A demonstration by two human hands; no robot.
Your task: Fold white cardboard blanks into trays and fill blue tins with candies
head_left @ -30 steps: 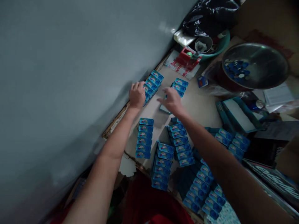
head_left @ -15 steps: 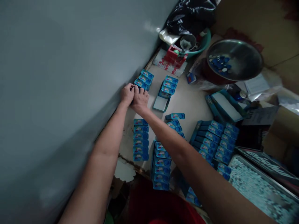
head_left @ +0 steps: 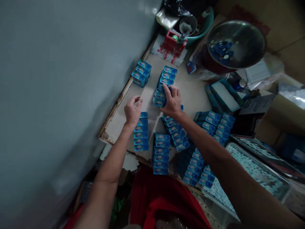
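Observation:
My right hand (head_left: 172, 101) is wrapped over the side of small blue packs (head_left: 158, 99) at the near end of a box. Thumb and fingers press on them, partly hiding them. More blue packs (head_left: 168, 73) stand in the same box behind. My left hand (head_left: 133, 109) hovers over the table, fingers loosely curled and apart, with nothing visible in it. Below it is a row of blue packs (head_left: 141, 135). A small group of blue packs (head_left: 141, 73) stands by the wall, beyond my left hand.
Further rows of blue packs (head_left: 161, 154) cover the near table. At right are a metal tray (head_left: 254, 175) of pale pieces, an open carton (head_left: 274, 117) and a steel bowl (head_left: 247, 41) with blue and white pieces. A red tape dispenser (head_left: 170, 41) stands at the back.
My hands have parted. The right moved from the group by the wall to the box, whose bare white near end now holds blue packs. The left drew back towards me.

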